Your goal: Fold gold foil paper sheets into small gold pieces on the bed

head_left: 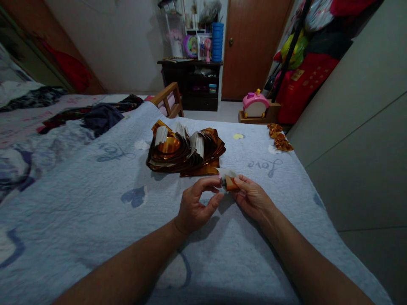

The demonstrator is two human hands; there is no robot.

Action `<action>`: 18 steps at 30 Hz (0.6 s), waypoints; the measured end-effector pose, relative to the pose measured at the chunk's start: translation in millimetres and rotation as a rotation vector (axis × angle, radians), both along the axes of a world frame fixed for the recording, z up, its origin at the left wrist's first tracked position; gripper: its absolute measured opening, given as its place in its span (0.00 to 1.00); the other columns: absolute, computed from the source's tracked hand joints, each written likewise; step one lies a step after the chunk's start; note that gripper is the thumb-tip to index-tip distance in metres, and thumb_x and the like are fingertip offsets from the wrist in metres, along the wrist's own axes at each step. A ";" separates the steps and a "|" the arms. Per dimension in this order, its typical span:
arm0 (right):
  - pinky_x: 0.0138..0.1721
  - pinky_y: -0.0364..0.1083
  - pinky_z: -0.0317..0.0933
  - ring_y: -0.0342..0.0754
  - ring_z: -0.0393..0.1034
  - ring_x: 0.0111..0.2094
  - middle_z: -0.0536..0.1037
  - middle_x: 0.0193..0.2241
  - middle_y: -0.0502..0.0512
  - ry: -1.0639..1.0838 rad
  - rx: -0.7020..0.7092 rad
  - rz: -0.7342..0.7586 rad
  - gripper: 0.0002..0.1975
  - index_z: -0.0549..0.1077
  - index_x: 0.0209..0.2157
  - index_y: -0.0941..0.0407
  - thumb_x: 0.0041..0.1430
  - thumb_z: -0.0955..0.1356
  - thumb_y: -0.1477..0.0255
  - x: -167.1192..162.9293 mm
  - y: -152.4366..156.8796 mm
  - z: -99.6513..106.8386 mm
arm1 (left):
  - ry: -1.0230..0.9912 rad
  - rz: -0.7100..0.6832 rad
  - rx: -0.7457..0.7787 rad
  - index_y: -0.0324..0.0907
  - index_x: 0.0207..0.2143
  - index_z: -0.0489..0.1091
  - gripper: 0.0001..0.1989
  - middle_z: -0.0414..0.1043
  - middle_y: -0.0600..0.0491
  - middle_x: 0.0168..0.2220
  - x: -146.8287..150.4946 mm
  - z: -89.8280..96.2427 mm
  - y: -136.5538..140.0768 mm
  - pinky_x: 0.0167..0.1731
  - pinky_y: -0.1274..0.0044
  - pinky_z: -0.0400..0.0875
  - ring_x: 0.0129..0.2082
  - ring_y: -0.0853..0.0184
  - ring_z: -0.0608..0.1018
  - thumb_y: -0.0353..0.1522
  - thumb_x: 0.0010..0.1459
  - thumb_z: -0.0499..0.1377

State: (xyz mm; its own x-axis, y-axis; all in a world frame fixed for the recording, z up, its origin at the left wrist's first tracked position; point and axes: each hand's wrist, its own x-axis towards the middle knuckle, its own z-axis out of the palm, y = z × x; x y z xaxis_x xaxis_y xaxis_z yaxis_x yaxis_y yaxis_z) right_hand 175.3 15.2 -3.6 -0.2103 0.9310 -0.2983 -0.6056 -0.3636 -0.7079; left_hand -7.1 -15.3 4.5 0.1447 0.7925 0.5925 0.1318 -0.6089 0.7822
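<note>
My right hand [252, 195] pinches a partly rolled sheet of gold-and-white foil paper [231, 183] between thumb and fingers. My left hand [201, 202] is at the roll's left end, its thumb and forefinger apart and the fingertips against or very near the paper. Just beyond my hands lies a stack of gold foil paper [171, 163], its sheets curled up and showing white backs. A flat gold sheet [200, 170] sticks out at the front of that stack. At the far right corner of the bed sit several folded gold foil pieces [280, 137].
A pale blue quilt [127, 237] with hearts and lettering covers the bed surface. Dark clothes [103, 117] lie at the left. Past the far edge are a wooden chair back [170, 101], a pink toy [255, 103] and a dark cabinet [190, 84]. A pale cupboard [356, 169] borders the right side.
</note>
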 end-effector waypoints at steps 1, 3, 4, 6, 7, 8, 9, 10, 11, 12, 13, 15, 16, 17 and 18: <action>0.38 0.43 0.68 0.45 0.74 0.35 0.80 0.34 0.53 -0.010 0.001 -0.012 0.12 0.77 0.31 0.56 0.45 0.79 0.72 -0.2 0.1 -0.6 | -0.002 0.011 -0.033 0.43 0.48 0.71 0.13 0.77 0.49 0.48 0.2 0.4 0.4 0.41 0.78 0.78 0.38 0.69 0.81 0.28 0.60 0.63; 0.37 0.43 0.67 0.45 0.73 0.34 0.79 0.33 0.52 -0.040 0.003 -0.053 0.13 0.76 0.30 0.56 0.44 0.80 0.71 -0.3 0.7 -2.4 | -0.042 0.030 -0.155 0.42 0.44 0.71 0.10 0.78 0.50 0.42 1.0 1.6 1.8 0.39 0.78 0.77 0.37 0.69 0.81 0.31 0.60 0.64; 0.37 0.43 0.66 0.45 0.73 0.34 0.79 0.32 0.52 -0.059 0.005 -0.079 0.14 0.75 0.30 0.56 0.43 0.80 0.71 -0.4 1.1 -3.4 | -0.082 0.025 -0.241 0.42 0.43 0.70 0.09 0.78 0.51 0.39 1.8 2.5 2.8 0.37 0.78 0.77 0.35 0.69 0.81 0.33 0.60 0.64; 0.36 0.44 0.65 0.45 0.72 0.34 0.78 0.31 0.51 -0.102 0.015 -0.130 0.16 0.73 0.29 0.55 0.42 0.80 0.69 -0.3 2.0 -5.2 | -0.186 -0.014 -0.421 0.42 0.41 0.66 0.12 0.76 0.55 0.32 3.8 4.5 5.2 0.30 0.80 0.76 0.29 0.70 0.80 0.36 0.59 0.65; 0.35 0.44 0.64 0.45 0.72 0.33 0.78 0.31 0.50 -0.125 0.024 -0.155 0.17 0.73 0.29 0.55 0.41 0.80 0.67 -0.2 2.3 -5.9 | -0.234 -0.028 -0.495 0.43 0.40 0.64 0.14 0.74 0.57 0.30 5.0 5.4 6.4 0.27 0.81 0.74 0.26 0.71 0.79 0.37 0.58 0.66; 0.34 0.44 0.64 0.45 0.71 0.33 0.77 0.30 0.50 -0.148 0.034 -0.178 0.18 0.72 0.29 0.55 0.41 0.80 0.66 -0.2 2.5 -6.3 | -0.271 -0.041 -0.552 0.43 0.40 0.62 0.16 0.72 0.59 0.28 6.2 6.1 7.5 0.25 0.81 0.73 0.25 0.72 0.78 0.37 0.57 0.66; 0.33 0.44 0.63 0.45 0.70 0.32 0.77 0.29 0.49 -0.172 0.046 -0.198 0.18 0.72 0.29 0.55 0.41 0.80 0.65 -0.2 2.5 -6.4 | -0.291 -0.047 -0.592 0.44 0.39 0.61 0.18 0.71 0.60 0.28 7.4 6.5 8.5 0.23 0.82 0.71 0.24 0.72 0.78 0.37 0.55 0.67; 0.33 0.44 0.62 0.45 0.69 0.31 0.76 0.28 0.49 -0.196 0.060 -0.216 0.18 0.71 0.29 0.55 0.40 0.80 0.65 -0.3 2.3 -6.2 | -0.297 -0.050 -0.616 0.44 0.38 0.60 0.19 0.71 0.61 0.28 8.5 6.5 9.3 0.23 0.83 0.71 0.25 0.72 0.78 0.37 0.54 0.68; 0.32 0.44 0.61 0.44 0.69 0.30 0.76 0.27 0.48 -0.220 0.076 -0.233 0.18 0.71 0.29 0.54 0.41 0.80 0.64 -0.5 1.9 -5.8 | -0.291 -0.051 -0.629 0.44 0.38 0.60 0.19 0.71 0.60 0.28 9.5 6.2 10.0 0.23 0.83 0.70 0.25 0.71 0.78 0.37 0.53 0.68; 0.32 0.44 0.60 0.44 0.68 0.29 0.75 0.27 0.48 -0.243 0.092 -0.248 0.18 0.71 0.29 0.54 0.41 0.80 0.64 -0.7 1.4 -5.2 | -0.278 -0.049 -0.634 0.43 0.37 0.60 0.19 0.71 0.60 0.28 10.4 5.6 10.5 0.23 0.83 0.70 0.26 0.71 0.79 0.37 0.53 0.68; 0.32 0.44 0.60 0.44 0.67 0.29 0.75 0.27 0.47 -0.262 0.107 -0.261 0.18 0.71 0.29 0.54 0.41 0.79 0.64 -1.0 0.8 -4.6 | -0.263 -0.040 -0.633 0.43 0.37 0.61 0.18 0.71 0.59 0.29 11.1 4.8 10.8 0.23 0.83 0.70 0.27 0.71 0.79 0.38 0.53 0.68; 0.32 0.44 0.59 0.44 0.67 0.29 0.75 0.27 0.47 -0.289 0.134 -0.285 0.17 0.71 0.29 0.54 0.42 0.79 0.64 -1.6 -0.3 -3.6 | -0.242 -0.010 -0.625 0.43 0.36 0.62 0.17 0.71 0.58 0.29 12.0 3.4 11.4 0.23 0.83 0.70 0.28 0.70 0.78 0.39 0.54 0.67; 0.31 0.44 0.58 0.44 0.66 0.28 0.74 0.26 0.47 -0.300 0.143 -0.294 0.17 0.71 0.29 0.54 0.43 0.79 0.64 -1.9 -0.6 -3.4 | -0.237 0.007 -0.620 0.42 0.36 0.63 0.16 0.71 0.58 0.29 12.1 3.0 11.6 0.23 0.83 0.69 0.29 0.70 0.78 0.39 0.55 0.67; 0.31 0.44 0.58 0.43 0.66 0.28 0.74 0.26 0.46 -0.309 0.152 -0.299 0.16 0.71 0.29 0.54 0.43 0.78 0.64 -2.2 -0.9 -3.4 | -0.233 0.024 -0.613 0.42 0.36 0.65 0.15 0.70 0.57 0.29 12.1 2.9 11.9 0.23 0.83 0.69 0.29 0.70 0.78 0.39 0.55 0.67; 0.31 0.44 0.57 0.43 0.65 0.27 0.74 0.26 0.46 -0.317 0.160 -0.300 0.16 0.71 0.29 0.54 0.43 0.78 0.64 -2.4 -1.1 -3.6 | -0.230 0.039 -0.607 0.41 0.35 0.66 0.15 0.70 0.57 0.29 11.9 3.2 12.3 0.22 0.83 0.69 0.28 0.70 0.77 0.40 0.55 0.66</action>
